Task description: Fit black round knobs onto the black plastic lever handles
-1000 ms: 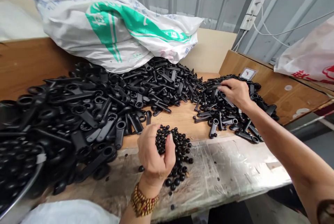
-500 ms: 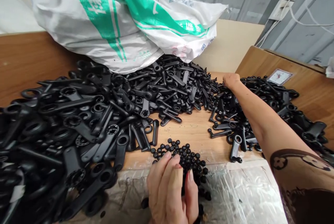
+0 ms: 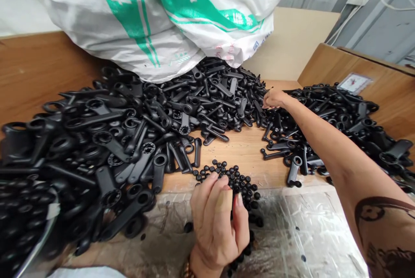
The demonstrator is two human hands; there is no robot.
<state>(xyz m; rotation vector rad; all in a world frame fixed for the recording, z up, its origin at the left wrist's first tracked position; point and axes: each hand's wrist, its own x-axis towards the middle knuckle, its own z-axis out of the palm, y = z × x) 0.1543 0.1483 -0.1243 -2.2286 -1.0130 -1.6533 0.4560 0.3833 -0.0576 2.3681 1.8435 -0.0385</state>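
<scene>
My left hand [image 3: 218, 219] is at the lower middle, over a small heap of round black knobs [image 3: 241, 180]. Its fingers are curled towards the thumb, a yellowish wrap around one fingertip; what they hold, if anything, is hidden. Further back, my right hand [image 3: 275, 98] reaches between two piles, its fingers closed; I cannot make out anything in them. Left of it lies a large pile of black plastic crank handles [image 3: 184, 122] with ring-shaped ends. Beneath and right of the forearm spreads another pile of black handles [image 3: 340, 111], some with knobs on their ends.
A white woven sack [image 3: 181, 31] with green print rests over the big pile. Wooden boards [image 3: 343, 64] wall the bench at the sides. Clear plastic sheeting [image 3: 285, 222] covers its front edge. A pale cord [image 3: 42, 243] crosses dark parts at the lower left.
My right hand has moved left, from the far end of the right pile to the edge of the big pile. My left hand keeps its curled pose. The view has shifted slightly.
</scene>
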